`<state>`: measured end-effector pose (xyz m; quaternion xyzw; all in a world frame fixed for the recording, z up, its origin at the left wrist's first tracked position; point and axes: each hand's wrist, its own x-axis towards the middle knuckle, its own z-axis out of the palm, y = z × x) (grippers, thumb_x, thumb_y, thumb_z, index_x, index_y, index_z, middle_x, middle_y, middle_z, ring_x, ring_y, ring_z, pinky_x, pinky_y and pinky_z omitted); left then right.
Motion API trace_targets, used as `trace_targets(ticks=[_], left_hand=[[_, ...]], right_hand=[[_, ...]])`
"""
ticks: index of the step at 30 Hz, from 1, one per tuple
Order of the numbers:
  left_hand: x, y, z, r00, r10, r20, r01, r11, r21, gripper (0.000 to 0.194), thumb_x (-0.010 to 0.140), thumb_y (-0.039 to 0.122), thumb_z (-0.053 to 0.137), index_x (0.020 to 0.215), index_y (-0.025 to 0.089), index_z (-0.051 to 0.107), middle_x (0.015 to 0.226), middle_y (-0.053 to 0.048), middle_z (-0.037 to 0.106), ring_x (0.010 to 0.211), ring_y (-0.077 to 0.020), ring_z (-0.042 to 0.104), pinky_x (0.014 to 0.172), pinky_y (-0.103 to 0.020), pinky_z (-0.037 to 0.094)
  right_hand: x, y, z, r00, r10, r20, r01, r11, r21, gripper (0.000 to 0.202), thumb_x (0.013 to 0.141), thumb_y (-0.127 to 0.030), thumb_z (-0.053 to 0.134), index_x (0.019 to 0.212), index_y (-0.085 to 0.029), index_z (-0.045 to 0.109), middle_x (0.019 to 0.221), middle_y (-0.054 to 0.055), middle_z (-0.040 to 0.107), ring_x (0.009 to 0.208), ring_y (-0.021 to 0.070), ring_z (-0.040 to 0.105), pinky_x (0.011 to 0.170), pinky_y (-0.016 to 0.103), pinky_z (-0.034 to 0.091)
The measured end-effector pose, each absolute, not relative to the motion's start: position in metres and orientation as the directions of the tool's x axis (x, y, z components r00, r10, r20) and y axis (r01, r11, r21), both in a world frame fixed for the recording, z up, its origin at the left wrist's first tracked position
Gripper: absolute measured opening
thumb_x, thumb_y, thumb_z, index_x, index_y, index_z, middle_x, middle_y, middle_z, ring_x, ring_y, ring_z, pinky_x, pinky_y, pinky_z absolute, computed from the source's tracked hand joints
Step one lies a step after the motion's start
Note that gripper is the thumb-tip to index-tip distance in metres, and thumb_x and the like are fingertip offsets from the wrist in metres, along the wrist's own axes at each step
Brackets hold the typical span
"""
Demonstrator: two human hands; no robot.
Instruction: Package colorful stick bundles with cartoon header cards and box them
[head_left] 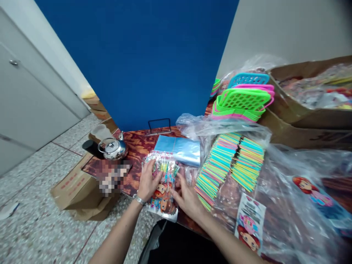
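Observation:
A pile of clear plastic packets (pixel 164 194), with printed cartoon girls and coloured sticks showing at the upper part, lies at the table's front edge. My left hand (pixel 148 181), with a metal band at the wrist, rests on its left side, fingers stretched out over the plastic. At the right edge my right hand (pixel 188 196) touches the pile, thumb and index finger apart and the other fingers partly hidden. Just behind lies a stack of blue plastic sheets or bags (pixel 187 150). Thin coloured sticks (pixel 217 168) lie in two rows to the right.
A steel kettle (pixel 112 148) and a dark cylinder (pixel 92 148) stand left. Green, pink and blue baskets (pixel 244 99) are stacked back right beside cardboard boxes (pixel 305 128). A printed bag (pixel 250 223) and clear plastic wrap (pixel 286 209) lie right. A blue panel (pixel 143 62) rises behind.

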<state>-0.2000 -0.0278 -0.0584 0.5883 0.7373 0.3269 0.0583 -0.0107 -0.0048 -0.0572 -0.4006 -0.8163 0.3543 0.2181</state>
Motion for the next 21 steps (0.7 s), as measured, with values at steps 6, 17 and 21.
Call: trace_targets(ticks=[6, 17, 21], left_hand=[[-0.205, -0.043, -0.062, -0.366, 0.911, 0.192, 0.778, 0.186, 0.600, 0.048, 0.084, 0.039, 0.050, 0.124, 0.013, 0.048, 0.121, -0.015, 0.056, 0.115, -0.0273, 0.050, 0.098, -0.044, 0.038], [-0.217, -0.026, -0.054, -0.370, 0.923, 0.102, 0.702, 0.206, 0.682, 0.054, 0.079, 0.042, 0.055, 0.124, 0.014, 0.048, 0.121, -0.015, 0.056, 0.116, -0.0275, 0.048, 0.099, -0.043, 0.038], [-0.227, -0.033, -0.061, -0.482, 0.870, 0.101, 0.686, 0.303, 0.662, 0.078, 0.069, 0.048, 0.064, 0.131, 0.010, 0.037, 0.137, -0.020, 0.038, 0.130, -0.0330, 0.031, 0.104, -0.048, 0.029]], right_hand=[[-0.028, 0.007, -0.083, -0.540, 0.839, 0.064, 0.609, 0.442, -0.658, 0.067, 0.081, -0.043, 0.050, 0.136, -0.013, 0.027, 0.088, 0.008, 0.067, 0.090, 0.0284, 0.064, 0.103, 0.057, 0.015], [-0.045, 0.018, -0.075, -0.424, 0.901, -0.090, 0.601, 0.205, -0.772, 0.069, 0.078, -0.036, 0.053, 0.138, -0.017, 0.026, 0.083, 0.005, 0.064, 0.073, 0.0228, 0.063, 0.079, 0.040, 0.046], [-0.038, 0.005, -0.081, -0.321, 0.943, -0.092, 0.466, 0.073, -0.882, 0.081, 0.073, -0.045, 0.059, 0.139, -0.018, 0.021, 0.113, 0.011, 0.054, 0.094, 0.0237, 0.059, 0.085, 0.041, 0.047]])
